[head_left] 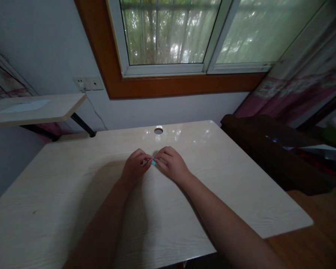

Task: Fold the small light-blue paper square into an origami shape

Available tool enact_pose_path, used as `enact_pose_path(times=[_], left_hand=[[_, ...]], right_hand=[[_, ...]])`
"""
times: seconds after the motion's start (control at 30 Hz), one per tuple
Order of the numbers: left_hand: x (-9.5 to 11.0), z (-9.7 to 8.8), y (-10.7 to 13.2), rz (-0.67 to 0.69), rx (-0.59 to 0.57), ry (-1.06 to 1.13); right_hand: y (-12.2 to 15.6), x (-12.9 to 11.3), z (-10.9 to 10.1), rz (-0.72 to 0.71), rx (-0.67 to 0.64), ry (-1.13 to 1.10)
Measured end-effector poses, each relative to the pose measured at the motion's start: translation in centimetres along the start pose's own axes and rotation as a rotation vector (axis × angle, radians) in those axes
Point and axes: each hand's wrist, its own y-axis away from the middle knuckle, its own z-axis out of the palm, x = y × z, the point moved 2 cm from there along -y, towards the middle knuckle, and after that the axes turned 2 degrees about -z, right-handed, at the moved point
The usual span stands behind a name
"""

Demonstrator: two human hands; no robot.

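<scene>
A small light-blue piece, perhaps paper, shows between my two hands just above the middle of the table. It is too small and too covered by fingers to tell its exact kind. My left hand pinches it from the left with thumb and forefinger. From the right, my right hand closes its fingertips on the same piece. The two sets of fingertips nearly meet over it. Both forearms reach in from the bottom of the view.
The pale wood-grain table has a round cable hole near its back edge. A raised shelf on black legs stands at the back left. Behind are a window and a wall socket. Dark furniture stands at the right.
</scene>
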Motion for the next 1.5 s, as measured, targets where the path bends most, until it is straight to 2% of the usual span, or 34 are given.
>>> enact_pose_path(times=[0.23, 0.53, 0.63, 0.7, 0.87, 0.97, 1.23, 1.5], left_hand=[[-0.2, -0.2, -0.1, -0.003, 0.01, -0.007], [-1.2, -1.0, -0.3, -0.079, 0.129, -0.007], [-1.1, -0.9, -0.4, -0.077, 0.105, 0.02], [-1.0, -0.7, -0.4, -0.11, 0.086, 0.081], [-1.4, 0.0, -0.2, -0.332, -0.003, 0.478], [-1.4, 0.1, -0.1, -0.397, -0.051, 0.616], [-1.0, -0.1, -0.2, -0.36, -0.125, 0.749], [-1.3, 0.0, -0.2, -0.351, -0.069, 0.755]], right_hand=[[-0.3, -0.2, -0.5, 0.026, -0.018, 0.041], [-0.1, 0.4, -0.8, 0.094, 0.085, 0.013], [-0.2, 0.3, -0.6, 0.076, 0.08, 0.001], [-0.2, 0.1, -0.5, 0.055, 0.076, -0.011], [0.0, -0.3, -0.3, 0.006, 0.079, -0.032], [0.1, -0.3, -0.2, -0.019, 0.082, -0.042], [0.2, -0.1, 0.1, -0.051, 0.079, -0.06], [-0.1, -0.2, -0.4, 0.003, 0.125, -0.143]])
